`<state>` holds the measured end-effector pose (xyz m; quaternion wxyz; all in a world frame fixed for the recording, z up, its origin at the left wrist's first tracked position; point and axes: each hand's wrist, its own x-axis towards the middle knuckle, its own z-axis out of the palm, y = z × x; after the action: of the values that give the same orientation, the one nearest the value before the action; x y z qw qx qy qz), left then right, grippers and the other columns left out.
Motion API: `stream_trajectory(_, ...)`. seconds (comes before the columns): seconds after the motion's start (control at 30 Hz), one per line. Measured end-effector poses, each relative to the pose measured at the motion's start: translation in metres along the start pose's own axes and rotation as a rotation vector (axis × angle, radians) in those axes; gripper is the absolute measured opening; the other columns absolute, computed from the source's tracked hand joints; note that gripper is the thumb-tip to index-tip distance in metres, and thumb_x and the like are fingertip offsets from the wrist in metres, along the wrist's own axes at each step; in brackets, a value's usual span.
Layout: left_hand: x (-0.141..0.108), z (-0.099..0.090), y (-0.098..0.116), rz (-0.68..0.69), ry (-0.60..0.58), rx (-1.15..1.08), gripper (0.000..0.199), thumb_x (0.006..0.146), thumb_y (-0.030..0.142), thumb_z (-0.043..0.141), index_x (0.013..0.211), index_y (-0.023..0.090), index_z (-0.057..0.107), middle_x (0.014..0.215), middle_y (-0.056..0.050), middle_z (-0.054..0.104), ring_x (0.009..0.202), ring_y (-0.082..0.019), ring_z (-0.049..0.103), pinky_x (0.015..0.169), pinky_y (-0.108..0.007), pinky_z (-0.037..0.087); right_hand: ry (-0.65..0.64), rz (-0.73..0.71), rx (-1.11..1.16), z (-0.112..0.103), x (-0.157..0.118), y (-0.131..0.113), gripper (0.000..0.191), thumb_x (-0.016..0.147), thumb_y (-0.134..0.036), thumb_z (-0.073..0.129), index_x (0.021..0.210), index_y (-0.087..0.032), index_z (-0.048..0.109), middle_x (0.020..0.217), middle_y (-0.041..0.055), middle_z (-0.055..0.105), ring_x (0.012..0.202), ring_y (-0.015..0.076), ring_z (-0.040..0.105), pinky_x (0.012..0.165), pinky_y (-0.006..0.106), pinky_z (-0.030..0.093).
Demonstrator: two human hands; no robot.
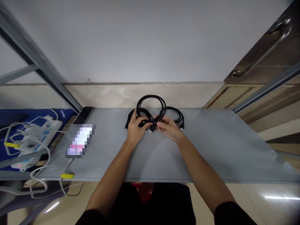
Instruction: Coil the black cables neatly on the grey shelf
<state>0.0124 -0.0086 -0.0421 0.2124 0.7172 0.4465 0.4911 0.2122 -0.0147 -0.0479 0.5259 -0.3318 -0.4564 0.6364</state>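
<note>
Both my hands hold a coiled black cable [152,96] raised above the grey shelf [211,147], its loop standing up toward the wall. My left hand [136,127] pinches the coil's lower left side, thumb and fingers closed on it. On the lower right, my right hand [169,127] grips the same cable near a dark connector [152,127]. Another black cable coil [130,117] lies behind my left hand, partly hidden by it. A further black coil [179,113] rests behind my right hand, with a plug [182,126] at its end.
On the left of the shelf lie a phone with a blurred screen [81,140] and a dark flat device [83,115]. White power strips [39,140] with tangled white cords stand beyond the left edge. Metal frame posts [49,72] rise at both sides; a wall is behind.
</note>
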Motion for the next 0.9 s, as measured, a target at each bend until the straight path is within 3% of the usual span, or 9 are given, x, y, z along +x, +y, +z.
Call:
stream_trajectory(0.1,-0.003,0.005,0.002,-0.007,-0.056,-0.046,0.016,0.090,0.029,0.079,0.105,0.024,0.081,0.150,-0.013,0.063,0.124,-0.028,0.070,0.110,-0.047,0.058,0.046,-0.058,0.007,0.004,0.003,0.004,0.045,0.059,-0.047,0.103,0.090,-0.026,0.077,0.083,-0.0020,0.072,0.068,0.0128,0.063,0.062,0.027,0.055)
stream_trajectory(0.27,-0.002,0.005,0.007,-0.137,-0.178,-0.332,0.031,0.086,0.022,0.071,0.114,0.022,0.082,0.141,-0.012,0.069,0.121,-0.027,0.072,0.102,-0.042,0.060,0.116,-0.189,-0.012,0.009,0.005,0.004,0.042,0.062,-0.054,0.099,0.081,-0.027,0.073,0.087,-0.0003,0.072,0.085,0.0179,0.069,0.085,0.036,0.060)
stream_trajectory(0.4,-0.001,0.012,0.010,-0.397,-0.044,-0.603,0.025,0.085,0.034,0.080,0.105,0.020,0.081,0.120,-0.011,0.077,0.107,-0.025,0.076,0.091,-0.036,0.060,0.171,-0.226,-0.077,0.012,0.006,0.008,0.042,0.070,-0.060,0.092,0.077,-0.026,0.070,0.079,0.0009,0.069,0.080,0.0204,0.067,0.079,0.039,0.059)
stream_trajectory(0.5,-0.003,0.022,0.010,-0.538,0.090,-0.693,0.032,0.079,0.029,0.086,0.107,0.019,0.073,0.109,-0.009,0.076,0.093,-0.021,0.077,0.085,-0.034,0.060,0.141,-0.276,-0.216,0.017,0.004,0.012,0.037,0.077,-0.059,0.087,0.081,-0.025,0.071,0.078,0.0012,0.067,0.078,0.0201,0.066,0.078,0.038,0.057)
stream_trajectory(0.63,-0.004,0.027,0.006,-0.619,0.230,-0.768,0.050,0.077,0.015,0.078,0.122,0.023,0.060,0.128,-0.010,0.071,0.106,-0.021,0.077,0.094,-0.037,0.060,0.020,-0.333,-0.432,0.030,-0.005,0.017,0.030,0.085,-0.054,0.080,0.085,-0.026,0.071,0.083,0.0028,0.069,0.080,0.0209,0.066,0.079,0.038,0.056)
stream_trajectory(0.77,-0.001,0.020,0.004,-0.697,0.244,-0.885,0.040,0.074,0.021,0.083,0.108,0.020,0.064,0.096,-0.003,0.074,0.093,-0.017,0.077,0.090,-0.033,0.059,-0.008,-0.406,-0.546,0.041,-0.011,0.021,0.020,0.088,-0.046,0.075,0.088,-0.027,0.070,0.086,0.0033,0.068,0.074,0.0198,0.062,0.071,0.036,0.055)
stream_trajectory(0.9,0.004,0.013,0.005,-0.674,0.259,-0.977,0.037,0.067,0.030,0.093,0.091,0.019,0.067,0.079,0.003,0.068,0.073,-0.012,0.068,0.071,-0.024,0.054,0.032,-0.432,-0.564,0.041,-0.011,0.025,0.018,0.091,-0.044,0.073,0.096,-0.027,0.069,0.089,0.0041,0.068,0.070,0.0192,0.058,0.065,0.035,0.052)
